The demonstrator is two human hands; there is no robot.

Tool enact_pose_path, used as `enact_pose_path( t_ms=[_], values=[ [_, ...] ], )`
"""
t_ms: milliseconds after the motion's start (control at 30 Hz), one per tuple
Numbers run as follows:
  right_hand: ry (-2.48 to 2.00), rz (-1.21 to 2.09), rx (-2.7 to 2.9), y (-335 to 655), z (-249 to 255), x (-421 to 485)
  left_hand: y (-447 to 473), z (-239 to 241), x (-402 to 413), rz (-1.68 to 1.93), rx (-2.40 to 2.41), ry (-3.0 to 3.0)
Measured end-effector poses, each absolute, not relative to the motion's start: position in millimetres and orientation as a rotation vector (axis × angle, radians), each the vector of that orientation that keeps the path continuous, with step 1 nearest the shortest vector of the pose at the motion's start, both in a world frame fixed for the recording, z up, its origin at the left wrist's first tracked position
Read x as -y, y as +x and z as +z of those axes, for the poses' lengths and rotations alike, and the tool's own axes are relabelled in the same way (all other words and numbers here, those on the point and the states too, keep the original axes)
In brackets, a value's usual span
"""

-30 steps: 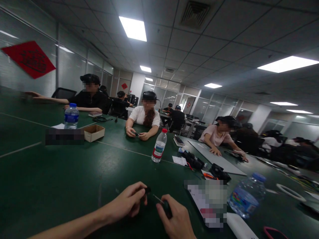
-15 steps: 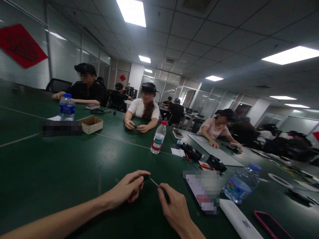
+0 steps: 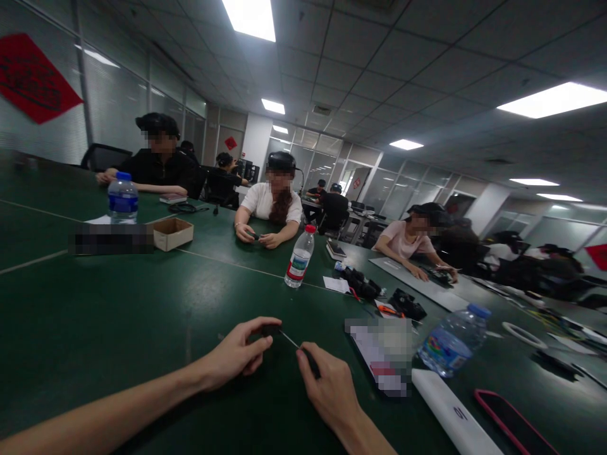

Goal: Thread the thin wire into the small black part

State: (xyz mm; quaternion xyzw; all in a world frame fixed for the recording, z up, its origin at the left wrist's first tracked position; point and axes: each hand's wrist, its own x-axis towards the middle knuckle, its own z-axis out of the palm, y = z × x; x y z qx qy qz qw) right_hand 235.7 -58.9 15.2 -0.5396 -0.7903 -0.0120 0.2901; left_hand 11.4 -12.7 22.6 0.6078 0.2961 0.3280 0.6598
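Note:
Over the green table (image 3: 142, 328), my left hand (image 3: 239, 354) pinches a small dark piece (image 3: 272, 329) between thumb and fingers; its exact kind is too dim to tell. My right hand (image 3: 332, 385) is closed round a thin screwdriver (image 3: 289, 339). Its metal shaft slants up and left, with the tip at the dark piece. The dark handle is mostly hidden in my right palm. Whether the tip sits in a screw is too small to see.
A red-capped bottle (image 3: 300, 256) stands ahead, beside black gear (image 3: 360, 283). To the right are a blue-capped bottle (image 3: 450, 344), a white box (image 3: 450, 404) and a red-edged phone (image 3: 512, 420). An open carton (image 3: 173, 235) sits far left. Co-workers sit across the table.
The view has tilted slightly, so most things sit a little higher and further left. My left thumb has moved lower, showing more of the dark piece. The screwdriver stays between my hands.

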Motion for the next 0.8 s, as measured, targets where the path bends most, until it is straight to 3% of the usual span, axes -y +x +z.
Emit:
enact_pose_path(
  t_ms=[800],
  values=[
    [-1.399,-0.131,2.154,237,13,58,15,7,6,0.802,-0.587,1.332]
  ],
)
